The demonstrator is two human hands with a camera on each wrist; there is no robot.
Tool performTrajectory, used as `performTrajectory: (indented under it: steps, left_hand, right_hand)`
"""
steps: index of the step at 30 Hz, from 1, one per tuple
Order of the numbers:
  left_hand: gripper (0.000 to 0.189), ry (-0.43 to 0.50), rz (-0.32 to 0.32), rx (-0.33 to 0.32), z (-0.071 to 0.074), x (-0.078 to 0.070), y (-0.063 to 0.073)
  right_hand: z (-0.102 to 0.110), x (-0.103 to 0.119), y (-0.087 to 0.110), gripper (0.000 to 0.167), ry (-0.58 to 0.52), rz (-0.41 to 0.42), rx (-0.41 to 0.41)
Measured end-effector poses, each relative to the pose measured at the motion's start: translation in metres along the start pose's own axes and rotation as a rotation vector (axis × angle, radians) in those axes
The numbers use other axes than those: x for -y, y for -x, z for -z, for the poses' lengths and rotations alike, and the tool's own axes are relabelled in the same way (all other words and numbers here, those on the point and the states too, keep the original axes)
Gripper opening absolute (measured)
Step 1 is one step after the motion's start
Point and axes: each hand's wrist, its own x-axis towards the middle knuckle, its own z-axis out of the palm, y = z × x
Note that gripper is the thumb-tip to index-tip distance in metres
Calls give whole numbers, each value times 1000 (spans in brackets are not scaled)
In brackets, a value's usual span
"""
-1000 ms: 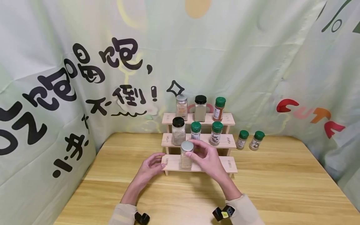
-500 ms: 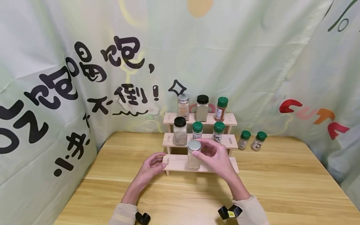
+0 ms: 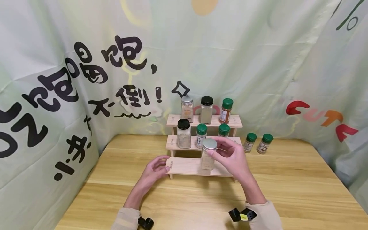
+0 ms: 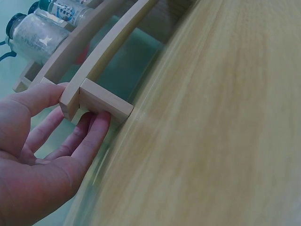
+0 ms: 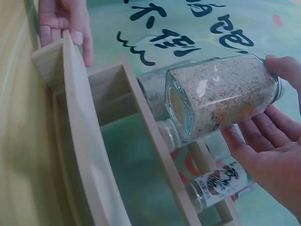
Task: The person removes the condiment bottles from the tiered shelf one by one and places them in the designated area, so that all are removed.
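My right hand point(image 3: 233, 159) pinches a square glass spice jar point(image 3: 208, 157) with a silver lid, thumb on one side and fingers on the other, near the lid. Pale coarse granules fill it. In the right wrist view the jar point(image 5: 218, 96) is lifted off the bottom step of a wooden three-step rack point(image 3: 184, 165). At the left end of that step is my left hand point(image 3: 155, 169). In the left wrist view its thumb lies on the board's end and its fingertips point(image 4: 101, 121) touch the leg, gripping the rack's corner point(image 4: 70, 101).
On the middle step stand a black-lidded jar point(image 3: 184, 135) and two green-capped bottles. The top step bears a silver-lidded jar point(image 3: 187, 110), a black-lidded jar point(image 3: 206, 111) and a green-capped red spice bottle point(image 3: 226, 111). Two small green-capped bottles point(image 3: 249, 143) stand right of the rack. A printed curtain hangs behind.
My right hand has carried the silver-lidded jar rightward along the bottom step and slightly up. My left hand stays at the rack's left end.
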Motion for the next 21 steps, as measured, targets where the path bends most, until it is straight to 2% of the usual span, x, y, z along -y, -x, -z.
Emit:
performTrajectory:
  steps: [21]
  left_hand:
    - [56, 16, 12, -14, -2, -1, 0]
  right_hand:
    - [49, 3, -2, 38, -19, 70, -121]
